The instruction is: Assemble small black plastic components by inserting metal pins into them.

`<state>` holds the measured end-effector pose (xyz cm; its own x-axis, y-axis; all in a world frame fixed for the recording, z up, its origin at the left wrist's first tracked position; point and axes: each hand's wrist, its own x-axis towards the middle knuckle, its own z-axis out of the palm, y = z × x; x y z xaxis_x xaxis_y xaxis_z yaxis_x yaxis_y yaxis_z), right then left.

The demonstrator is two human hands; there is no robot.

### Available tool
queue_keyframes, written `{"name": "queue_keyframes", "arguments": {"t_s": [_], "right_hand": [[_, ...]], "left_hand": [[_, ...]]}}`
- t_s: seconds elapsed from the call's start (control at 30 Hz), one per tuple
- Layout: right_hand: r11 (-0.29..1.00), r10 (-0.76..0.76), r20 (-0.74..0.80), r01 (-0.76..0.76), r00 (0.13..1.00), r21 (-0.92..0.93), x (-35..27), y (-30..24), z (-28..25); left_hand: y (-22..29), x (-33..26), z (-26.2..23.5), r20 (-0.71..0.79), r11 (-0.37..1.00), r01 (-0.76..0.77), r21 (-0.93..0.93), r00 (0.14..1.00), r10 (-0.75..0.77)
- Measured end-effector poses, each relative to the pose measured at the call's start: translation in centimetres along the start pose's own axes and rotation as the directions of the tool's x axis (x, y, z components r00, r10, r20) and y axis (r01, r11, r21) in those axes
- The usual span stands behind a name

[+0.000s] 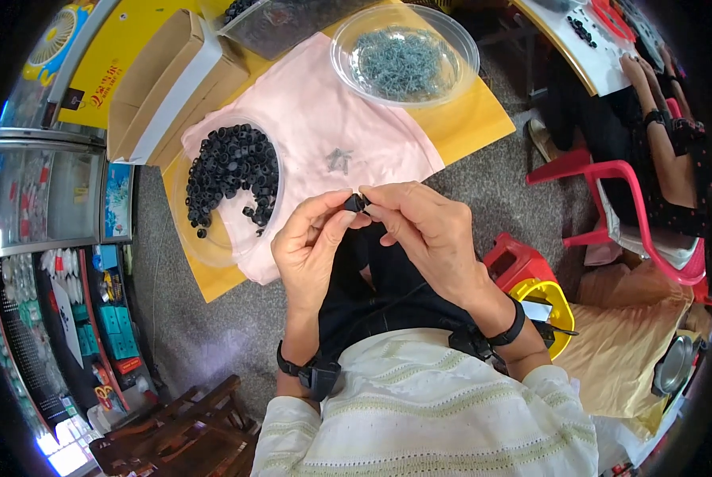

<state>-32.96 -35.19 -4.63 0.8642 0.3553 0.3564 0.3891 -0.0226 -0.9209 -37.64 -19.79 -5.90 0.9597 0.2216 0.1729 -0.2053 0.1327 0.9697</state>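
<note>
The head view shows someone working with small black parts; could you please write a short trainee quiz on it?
1. True or false: both hands hold the same black part.
2. Which dish holds the grey metal pieces? A) the far dish B) the near dish
3. What lies under the near dish?

Key
1. True: the left hand and right hand pinch it between their fingertips.
2. A; the near dish holds black parts.
3. A pink cloth on the yellow table.
</note>
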Motion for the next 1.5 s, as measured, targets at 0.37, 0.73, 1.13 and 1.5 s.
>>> {"name": "queue_keyframes", "arguments": {"t_s": [0.37,0.73,1.13,1.5], "right_hand": [[0.996,-0.05,-0.014,0.049,0.999,-0.079,-0.4,0.8,0.2],[0.982,0.102,-0.078,-0.087,0.992,0.17,0.3,0.8,0.8],[0.973,-0.18,-0.064,0.168,0.982,-0.16,0.5,0.6,0.6],[0.92,-0.277,0.068,0.285,0.958,-0.269,1.1,1.2,-0.4]], "left_hand": [[-0.4,0.3,-0.2,0.04,0.99,-0.07,0.122,0.997,0.065],[-0.2,0.6,0.1,0.025,0.996,0.064,-0.056,0.998,-0.062],[-0.1,0.7,0.9,-0.061,0.972,0.117,-0.203,0.989,-0.132],[-0.1,0.7,0.2,-0.048,0.981,0.126,-0.146,0.99,-0.134]]}}
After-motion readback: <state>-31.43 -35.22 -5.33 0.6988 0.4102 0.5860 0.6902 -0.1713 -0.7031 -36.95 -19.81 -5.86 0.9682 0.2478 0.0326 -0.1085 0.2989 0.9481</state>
